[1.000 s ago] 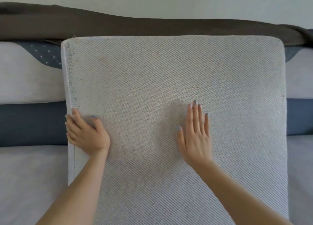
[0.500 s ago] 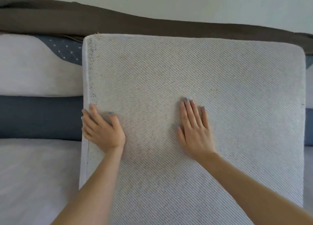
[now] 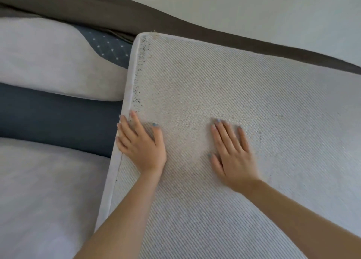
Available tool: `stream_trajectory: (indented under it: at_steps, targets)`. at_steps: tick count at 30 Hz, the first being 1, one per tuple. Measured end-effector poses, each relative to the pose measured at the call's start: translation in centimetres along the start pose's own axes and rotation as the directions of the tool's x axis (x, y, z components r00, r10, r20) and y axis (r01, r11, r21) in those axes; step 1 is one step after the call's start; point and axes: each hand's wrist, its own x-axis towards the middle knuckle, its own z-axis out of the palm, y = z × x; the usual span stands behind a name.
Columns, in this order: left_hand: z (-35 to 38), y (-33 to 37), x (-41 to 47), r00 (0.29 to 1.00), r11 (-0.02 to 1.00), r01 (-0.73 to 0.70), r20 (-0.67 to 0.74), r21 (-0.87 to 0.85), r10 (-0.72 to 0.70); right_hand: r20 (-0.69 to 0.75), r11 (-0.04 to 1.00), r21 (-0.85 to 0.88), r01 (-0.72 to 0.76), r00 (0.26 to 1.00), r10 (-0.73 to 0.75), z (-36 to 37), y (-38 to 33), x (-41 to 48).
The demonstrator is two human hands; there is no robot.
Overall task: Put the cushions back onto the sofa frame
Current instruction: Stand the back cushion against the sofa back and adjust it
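Observation:
A large light-grey seat cushion (image 3: 244,87) with a ribbed woven face fills the right and middle of the view, lying tilted against the sofa's back. My left hand (image 3: 141,146) lies on its left edge, fingers stretched over the piped seam and thumb on the face. My right hand (image 3: 231,155) presses flat on the middle of the cushion, fingers straight and together. To the left sit a pale back cushion (image 3: 48,61) and a pale seat cushion (image 3: 43,196) on the dark blue sofa frame (image 3: 54,118).
A dark brown blanket (image 3: 101,11) runs along the top of the sofa back, in front of a plain pale wall (image 3: 254,9). A dotted blue patch of the sofa back (image 3: 108,46) shows between the pale back cushion and the large cushion.
The large cushion and both hands have shifted right in view and the view has tilted, so more of the left cushions shows. Both hands keep their places on the cushion.

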Motion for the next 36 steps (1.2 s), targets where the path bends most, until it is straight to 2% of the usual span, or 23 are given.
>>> stream_trajectory:
  at_steps: [4, 8, 10, 12, 15, 17, 19, 22, 24, 26, 28, 31, 34, 36]
  targets:
    - [-0.6, -0.7, -0.1, 0.999, 0.999, -0.041, 0.027, 0.019, 0.04, -0.022, 1.0, 0.01, 0.023, 1.0, -0.022, 0.3, -1.5, 0.6]
    - [-2.5, -3.0, -0.6, 0.982, 0.985, -0.166, 0.104, 0.05, 0.161, 0.013, 1.0, 0.0, 0.007, 1.0, -0.007, -0.6, -2.6, 1.1]
    - [-3.3, -4.3, -0.8, 0.959, 0.977, -0.215, 0.187, -0.009, 0.213, -0.013, 1.0, 0.027, -0.002, 1.0, 0.003, -1.3, -2.9, 1.2]
    - [-4.3, -5.6, -1.2, 0.929, 0.967, -0.241, 0.267, -0.088, 0.256, 0.004, 0.998, -0.012, 0.054, 0.999, -0.053, -1.3, -3.1, 1.4]
    - [-5.6, -7.3, -2.9, 0.901, 0.964, -0.193, 0.356, -0.183, 0.247, 0.04, 0.998, -0.041, 0.047, 0.998, -0.045, -1.0, -3.7, 1.8]
    - [-6.4, -8.6, -4.2, 0.894, 0.965, -0.136, 0.393, -0.224, 0.217, -0.019, 1.0, 0.003, 0.011, 1.0, -0.011, -1.7, -5.2, 2.2]
    - [-6.9, -9.1, -4.8, 0.883, 0.968, -0.115, 0.422, -0.225, 0.203, -0.049, 0.999, 0.022, 0.037, 0.998, -0.036, -1.5, -6.3, 2.5]
    - [-7.3, -8.2, -5.0, 0.854, 0.98, -0.073, 0.495, -0.185, 0.157, 0.001, 1.0, -0.008, 0.026, 1.0, -0.026, -0.7, -7.2, 2.8]
    - [-7.2, -7.5, -5.2, 0.859, 0.984, -0.06, 0.493, -0.169, 0.137, -0.039, 1.0, 0.01, 0.013, 0.999, -0.013, -1.3, -8.0, 3.2]
    - [-7.0, -7.5, -5.3, 0.867, 0.984, -0.097, 0.473, -0.149, 0.157, -0.059, 0.993, -0.006, 0.115, 0.992, -0.115, -1.5, -8.4, 3.7]
    - [-6.9, -7.7, -5.3, 0.876, 0.982, -0.113, 0.451, -0.153, 0.171, 0.021, 0.967, -0.083, 0.243, 0.97, -0.242, -0.8, -8.2, 4.1]
    - [-6.7, -8.2, -5.8, 0.891, 0.974, -0.123, 0.412, -0.188, 0.192, 0.092, 0.965, -0.106, 0.238, 0.969, -0.229, -0.5, -8.5, 4.5]
    - [-6.1, -8.5, -6.2, 0.912, 0.977, -0.134, 0.366, -0.167, 0.187, 0.037, 0.968, -0.08, 0.239, 0.971, -0.237, -0.9, -8.9, 5.0]
    - [-5.8, -9.3, -6.6, 0.918, 0.978, -0.134, 0.351, -0.161, 0.184, 0.054, 0.954, -0.105, 0.281, 0.96, -0.276, -0.6, -9.0, 5.5]
